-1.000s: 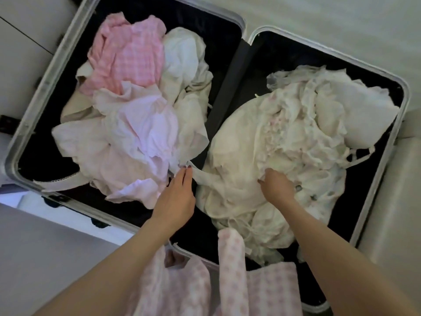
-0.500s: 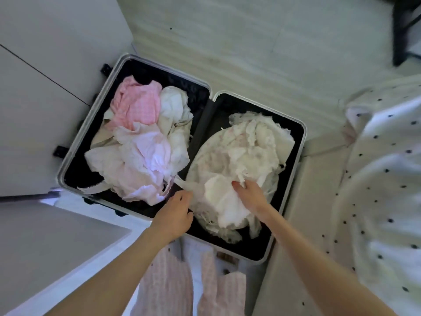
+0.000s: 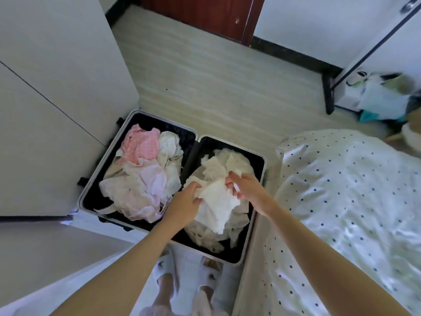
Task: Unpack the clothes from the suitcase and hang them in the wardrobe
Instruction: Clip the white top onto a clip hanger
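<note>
Suitcase (image 3: 262,179): lying open flat on the floor, both halves showing, wedged between white cupboard panels (image 3: 57,87) and a spotted bedspread (image 3: 353,190).

Left half: a heap of crumpled clothes (image 3: 141,179), with a pink checked piece (image 3: 141,147) at the far end.

Right half: a cream pile (image 3: 230,160), from which a white garment (image 3: 216,206) is being lifted.

Left hand (image 3: 184,205): fingers curling shut on the garment's left edge.

Right hand (image 3: 247,190): fingers pinching the upper right edge, some fabric bunching between them.

Handling, as judged: the garment is looking thin, soft and very light, sagging and creasing wherever unsupported. It is likely dragging neighbouring folds with it. Best hold is probably at the shoulders or waistband, though neither is distinguishable in the bundle yet.

Hangers: none showing.
</note>
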Motion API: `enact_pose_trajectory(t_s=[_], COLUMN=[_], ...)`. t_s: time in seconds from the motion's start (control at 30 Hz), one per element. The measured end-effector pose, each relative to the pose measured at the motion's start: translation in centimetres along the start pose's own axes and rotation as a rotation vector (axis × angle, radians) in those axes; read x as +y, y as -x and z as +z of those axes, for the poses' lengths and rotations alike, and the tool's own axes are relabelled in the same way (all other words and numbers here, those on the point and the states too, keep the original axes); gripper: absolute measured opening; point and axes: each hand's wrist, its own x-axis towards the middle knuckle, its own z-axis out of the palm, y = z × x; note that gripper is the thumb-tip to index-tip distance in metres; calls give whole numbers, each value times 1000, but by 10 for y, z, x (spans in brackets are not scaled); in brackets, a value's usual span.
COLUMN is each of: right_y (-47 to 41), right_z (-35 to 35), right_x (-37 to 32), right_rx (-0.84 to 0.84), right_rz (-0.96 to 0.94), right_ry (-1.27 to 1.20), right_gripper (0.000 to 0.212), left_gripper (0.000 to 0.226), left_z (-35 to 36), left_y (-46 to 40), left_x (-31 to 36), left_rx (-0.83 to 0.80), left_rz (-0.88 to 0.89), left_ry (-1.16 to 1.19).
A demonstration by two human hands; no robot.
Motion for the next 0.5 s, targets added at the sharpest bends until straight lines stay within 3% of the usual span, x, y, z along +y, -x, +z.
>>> enact_pose_trajectory(t_s=[0.1, 0.27, 0.33, 0.43, 0.5], right_y=[11, 25, 27, 38, 56], right_z=[-9, -16, -19, -15, -5], right_x=[-19, -38, -44, -66, -90], right_rx=[129, 169, 167, 29, -159], right_rz=[-58, -36, -22, -95, -117], right_ry=[33, 279, 301, 266, 154], right_gripper=[37, 25, 39, 45, 48], left_gripper=[22, 15, 11, 7, 9], left_z=[-27, -66, -85, -108, -124], left_y=[15, 33, 43, 56, 70], left_x=[10, 46, 65, 88, 102], left_rx=[62, 183, 251, 331, 377], left_rz=[-48, -21, 46, 101, 94], left_ry=[40, 151, 146, 156, 234])
